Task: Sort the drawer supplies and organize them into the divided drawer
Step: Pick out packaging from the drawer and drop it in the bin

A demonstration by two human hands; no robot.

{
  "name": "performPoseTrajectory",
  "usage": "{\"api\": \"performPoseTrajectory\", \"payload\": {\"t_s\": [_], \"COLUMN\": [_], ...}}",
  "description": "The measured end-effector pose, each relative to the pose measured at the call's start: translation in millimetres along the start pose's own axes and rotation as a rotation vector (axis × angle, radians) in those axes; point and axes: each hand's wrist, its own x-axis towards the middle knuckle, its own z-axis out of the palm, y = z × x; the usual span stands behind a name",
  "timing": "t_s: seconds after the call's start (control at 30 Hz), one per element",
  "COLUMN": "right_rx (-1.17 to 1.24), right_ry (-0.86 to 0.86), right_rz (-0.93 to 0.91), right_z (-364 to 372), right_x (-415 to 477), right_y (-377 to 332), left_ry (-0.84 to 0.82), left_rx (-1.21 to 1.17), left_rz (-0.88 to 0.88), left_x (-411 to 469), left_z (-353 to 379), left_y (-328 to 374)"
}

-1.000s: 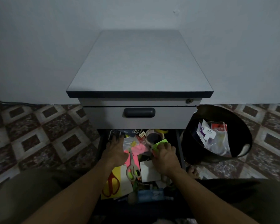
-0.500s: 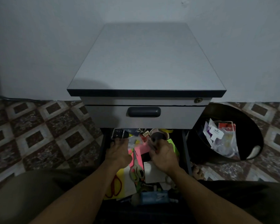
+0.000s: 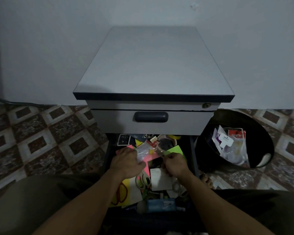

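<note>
Two bare forearms reach forward from the bottom edge, between knees in dark trousers [image 3: 24,200]. Beneath them an open drawer [image 3: 193,155] is pulled out toward the viewer and crammed with loose supplies.

At the drawer's near end lies a blue packet [image 3: 157,205]. Just beyond it, a yellow sheet [image 3: 128,183] on the left carries red loops [image 3: 121,194]. A white card [image 3: 160,179] lies on the right, with pale-handled scissors [image 3: 143,181] between the two.

The left hand [image 3: 127,161] is over the middle of the drawer. Its grip is closed on the edge of a clear plastic bag [image 3: 143,152] that lies across pink sticky notes [image 3: 150,157]. The right hand [image 3: 174,164], just beside it, has its grip pinched on a small pale item [image 3: 159,152] too blurred to name. Bright green paper [image 3: 176,150] shows behind that hand.

Further back in the drawer, a tape roll [image 3: 165,143], a yellow roll [image 3: 174,137] and a dark card [image 3: 123,139] lie partly under the cabinet front.

Above the drawer stands a grey cabinet [image 3: 153,65]. Its upper drawer is closed, with a dark handle [image 3: 151,117] at the middle and a round lock [image 3: 206,105] at the upper right.

Just beside the cabinet on the right, a black bin [image 3: 258,133] holds plastic packets [image 3: 227,145]. The floor [image 3: 41,141] is brown-and-white patterned tile, and behind everything is a plain pale wall [image 3: 41,48]. A dark cable [image 3: 15,103] runs along the foot of the wall on the left.
</note>
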Motion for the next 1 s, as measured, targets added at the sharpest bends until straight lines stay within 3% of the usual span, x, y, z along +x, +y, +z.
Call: {"api": "performPoseTrajectory", "payload": {"t_s": [0.43,0.6,0.7,0.87,1.0], "right_rx": [-0.031,-0.272,-0.467,-0.676,-0.835], "right_ry": [0.090,0.186,0.201,0.079,-0.055], "right_rz": [-0.018,-0.182,-0.328,-0.544,-0.557], "right_z": [-18,-9,-8,-7,1], "right_x": [-14,-9,-11,-7,8], "right_y": [-7,-2,-6,-17,-27], "left_ry": [0.091,0.000,0.084,0.094,-0.027], "left_rx": [-0.140,-0.129,-0.231,-0.422,-0.323], "left_rz": [-0.101,-0.110,-0.144,-0.109,-0.083], "left_x": [9,8,13,24,29], "left_z": [3,-2,-7,-7,-9], "left_y": [2,0,6,9,10]}}
